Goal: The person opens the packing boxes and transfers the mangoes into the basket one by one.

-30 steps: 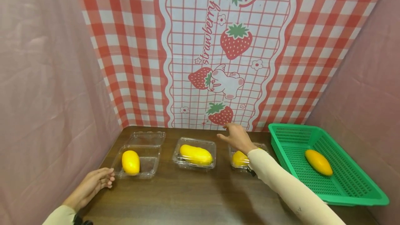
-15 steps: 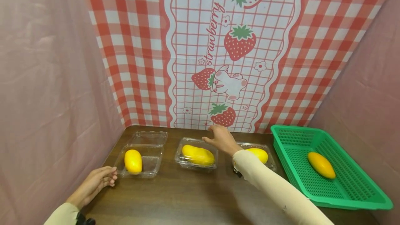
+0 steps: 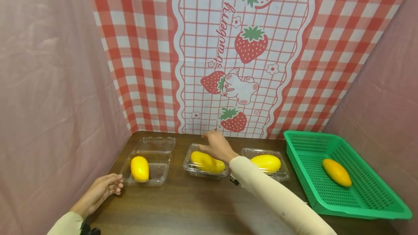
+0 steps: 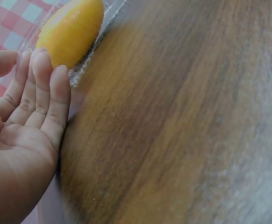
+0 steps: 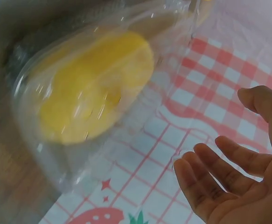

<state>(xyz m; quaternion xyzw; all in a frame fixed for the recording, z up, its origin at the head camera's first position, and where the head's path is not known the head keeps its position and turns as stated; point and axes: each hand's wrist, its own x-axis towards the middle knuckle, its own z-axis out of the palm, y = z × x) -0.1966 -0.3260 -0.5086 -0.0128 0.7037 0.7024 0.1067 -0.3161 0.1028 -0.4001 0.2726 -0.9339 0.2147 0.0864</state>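
Note:
My left hand [image 3: 99, 193] rests by the near left corner of an open clear plastic clamshell box [image 3: 158, 181], fingers relaxed and slightly bent. In the left wrist view its fingertips reach the box's edge; whether they press it, I cannot tell. One yellow mango [image 3: 139, 169] lies in the left side of that box, whose lid [image 3: 159, 143] is folded back. Over the back of the middle clamshell box [image 3: 192, 171] hovers my right hand [image 3: 217, 147], fingers spread and holding nothing. Yellow mangoes [image 3: 200, 161] show through that lidded box, partly under the hand's shadow.
To the right stands another lidded clear box [image 3: 283, 173] with a yellow mango [image 3: 267, 163], partly behind my right sleeve. A green plastic basket [image 3: 302, 169] holding one orange-yellow mango [image 3: 337, 172] is at the far right. A checked strawberry cloth [image 3: 147, 64] hangs behind the wooden table [image 3: 183, 209].
My right hand has moved left, from over the right box to over the middle one, uncovering the right box's mango. The left hand has stayed by the open box.

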